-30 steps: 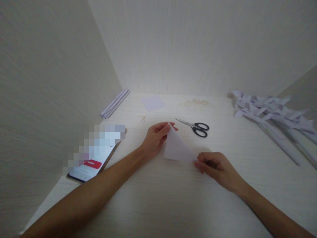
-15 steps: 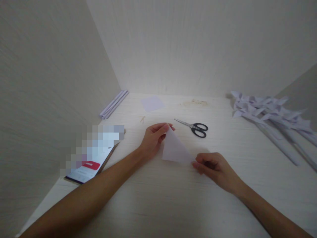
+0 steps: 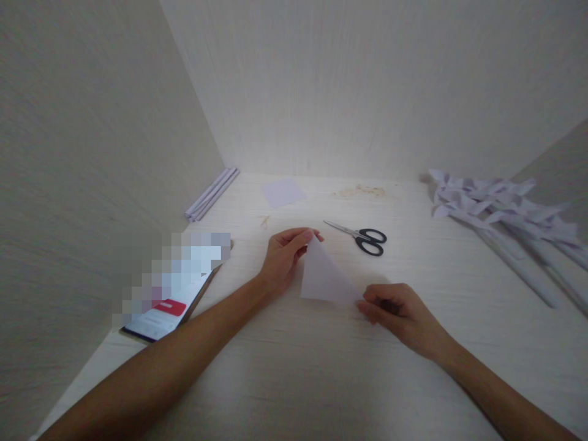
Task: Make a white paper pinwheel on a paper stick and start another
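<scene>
A white sheet of paper [image 3: 324, 275], folded into a triangle, is held between my two hands. My left hand [image 3: 289, 254] pinches its upper corner between thumb and fingers. At the lower right corner, my right hand [image 3: 390, 309] grips the paper with its fingertips. The long slanting edge runs from one hand to the other. Just beyond the paper, a pair of scissors [image 3: 358, 237] with black handles lies on the table, blades pointing left and nearly together.
Rolled paper sticks [image 3: 212, 195] lie at the back left, near a phone [image 3: 169, 306] with a lit screen. A flat paper square [image 3: 283, 192] and small tan scraps [image 3: 362, 192] lie by the back wall. Several paper pinwheels [image 3: 496, 202] on sticks are piled at the right.
Almost nothing differs. Both hands keep hold of the folded paper in the same place, and the objects on the table have not moved.
</scene>
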`<state>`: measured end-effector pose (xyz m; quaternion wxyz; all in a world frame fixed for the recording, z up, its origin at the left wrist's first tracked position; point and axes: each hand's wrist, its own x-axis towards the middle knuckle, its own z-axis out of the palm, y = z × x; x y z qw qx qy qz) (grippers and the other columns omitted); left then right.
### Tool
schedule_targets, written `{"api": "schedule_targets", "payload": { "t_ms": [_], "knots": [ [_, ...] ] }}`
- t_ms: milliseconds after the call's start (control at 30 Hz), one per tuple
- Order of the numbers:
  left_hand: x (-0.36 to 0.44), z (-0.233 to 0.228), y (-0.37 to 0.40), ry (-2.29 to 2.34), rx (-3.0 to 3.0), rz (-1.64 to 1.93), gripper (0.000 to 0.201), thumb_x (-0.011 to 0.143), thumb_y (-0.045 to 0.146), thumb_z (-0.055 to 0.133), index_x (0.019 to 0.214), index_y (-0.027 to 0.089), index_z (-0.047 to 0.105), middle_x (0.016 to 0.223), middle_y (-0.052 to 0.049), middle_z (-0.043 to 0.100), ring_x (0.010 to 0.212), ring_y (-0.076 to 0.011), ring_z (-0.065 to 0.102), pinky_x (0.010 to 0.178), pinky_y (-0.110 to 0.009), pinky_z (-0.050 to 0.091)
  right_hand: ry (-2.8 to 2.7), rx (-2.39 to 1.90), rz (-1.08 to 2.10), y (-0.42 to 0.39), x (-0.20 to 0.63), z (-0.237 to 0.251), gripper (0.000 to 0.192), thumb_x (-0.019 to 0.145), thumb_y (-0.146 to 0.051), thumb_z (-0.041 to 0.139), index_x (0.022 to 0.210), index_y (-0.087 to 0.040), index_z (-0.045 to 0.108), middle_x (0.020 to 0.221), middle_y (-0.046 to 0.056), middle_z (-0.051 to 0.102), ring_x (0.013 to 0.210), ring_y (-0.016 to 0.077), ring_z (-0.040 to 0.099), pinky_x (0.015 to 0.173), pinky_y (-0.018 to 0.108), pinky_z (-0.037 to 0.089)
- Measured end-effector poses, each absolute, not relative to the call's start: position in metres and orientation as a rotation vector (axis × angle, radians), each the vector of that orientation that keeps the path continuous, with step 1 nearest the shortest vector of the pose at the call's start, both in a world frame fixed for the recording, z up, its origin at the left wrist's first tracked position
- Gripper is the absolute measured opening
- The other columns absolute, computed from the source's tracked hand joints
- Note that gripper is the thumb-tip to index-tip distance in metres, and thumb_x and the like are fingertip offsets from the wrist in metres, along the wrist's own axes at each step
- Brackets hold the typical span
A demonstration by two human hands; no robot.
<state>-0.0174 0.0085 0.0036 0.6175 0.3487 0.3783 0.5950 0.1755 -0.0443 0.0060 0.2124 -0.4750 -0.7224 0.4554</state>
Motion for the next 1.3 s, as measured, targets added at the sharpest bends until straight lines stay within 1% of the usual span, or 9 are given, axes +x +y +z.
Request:
{"api": "schedule_targets", "payload": {
  "t_ms": [233, 467, 667, 900, 1067, 1133, 1233, 1300],
  "knots": [
    [-0.018, 0.002, 0.009, 0.871, 0.836, 1.356, 0.009, 0.065, 0.021, 0.059, 0.062, 0.014, 0.065, 0.065, -0.001, 0.062, 0.056, -0.0082, 0.049, 0.055, -0.022, 0.037, -2.031, -1.338, 1.244, -0.045, 0.174, 0.006, 0.033, 0.077, -0.038, 0.044, 0.051, -0.018, 0.04, 0.048, -0.004, 0.033, 0.045, 0.0082, 0.03, 0.041, 0.022, 0.022],
    [-0.014, 0.0, 0.009, 0.925, 0.799, 1.336, 0.01, 0.066, 0.022, 0.058, 0.061, 0.014, 0.058, 0.059, 0.0, 0.06, 0.054, -0.0076, 0.048, 0.053, -0.021, 0.034, -2.106, -1.347, 1.124, -0.044, 0.172, 0.006, 0.034, 0.078, -0.035, 0.043, 0.05, -0.017, 0.038, 0.047, -0.004, 0.031, 0.045, 0.0079, 0.029, 0.041, 0.022, 0.021],
    [-0.013, 0.003, 0.01, 0.98, 0.814, 1.331, 0.012, 0.068, 0.022, 0.055, 0.06, 0.014, 0.054, 0.056, -0.001, 0.06, 0.053, -0.0088, 0.049, 0.054, -0.021, 0.035, -2.051, -1.328, 1.196, -0.043, 0.172, 0.005, 0.032, 0.078, -0.035, 0.043, 0.052, -0.018, 0.036, 0.047, -0.005, 0.03, 0.044, 0.0074, 0.028, 0.041, 0.022, 0.02],
    [-0.013, 0.01, 0.011, 0.971, 0.738, 1.262, 0.012, 0.069, 0.018, 0.053, 0.058, 0.014, 0.053, 0.052, -0.001, 0.057, 0.049, -0.0081, 0.046, 0.051, -0.021, 0.034, -1.995, -1.267, 1.282, -0.038, 0.177, 0.006, 0.033, 0.078, -0.035, 0.045, 0.051, -0.018, 0.033, 0.048, -0.006, 0.028, 0.046, 0.0073, 0.027, 0.042, 0.022, 0.019],
    [-0.013, 0.019, 0.008, 0.926, 0.48, 1.075, 0.014, 0.07, 0.01, 0.047, 0.058, 0.013, 0.053, 0.05, -0.002, 0.052, 0.047, -0.0097, 0.046, 0.049, -0.022, 0.037, -1.951, -1.257, 1.311, -0.034, 0.181, 0.009, 0.033, 0.076, -0.035, 0.047, 0.05, -0.018, 0.037, 0.047, -0.005, 0.031, 0.045, 0.007, 0.029, 0.042, 0.022, 0.021],
    [-0.012, 0.018, 0.008, 0.911, 0.409, 1.06, 0.015, 0.071, 0.01, 0.046, 0.058, 0.013, 0.053, 0.051, -0.002, 0.052, 0.048, -0.0098, 0.047, 0.05, -0.023, 0.038, -1.906, -1.264, 1.3, -0.033, 0.182, 0.008, 0.034, 0.075, -0.036, 0.049, 0.049, -0.017, 0.039, 0.045, -0.005, 0.033, 0.043, 0.0068, 0.03, 0.041, 0.022, 0.021],
    [-0.014, 0.012, 0.011, 0.873, 0.436, 1.187, 0.013, 0.071, 0.01, 0.047, 0.06, 0.012, 0.054, 0.056, -0.002, 0.056, 0.052, -0.0089, 0.05, 0.054, -0.021, 0.041, -1.736, -1.316, 1.262, -0.03, 0.183, 0.004, 0.032, 0.072, -0.037, 0.054, 0.049, -0.016, 0.044, 0.042, -0.005, 0.036, 0.04, 0.0059, 0.03, 0.039, 0.021, 0.02],
    [-0.016, 0.007, 0.014, 0.861, 0.526, 1.31, 0.01, 0.071, 0.013, 0.051, 0.061, 0.012, 0.053, 0.058, -0.002, 0.058, 0.054, -0.0079, 0.051, 0.056, -0.019, 0.041, -1.539, -1.353, 1.213, -0.028, 0.184, 0.0, 0.029, 0.069, -0.037, 0.057, 0.053, -0.015, 0.049, 0.042, -0.005, 0.04, 0.037, 0.0053, 0.03, 0.036, 0.021, 0.019]
  ]
}}
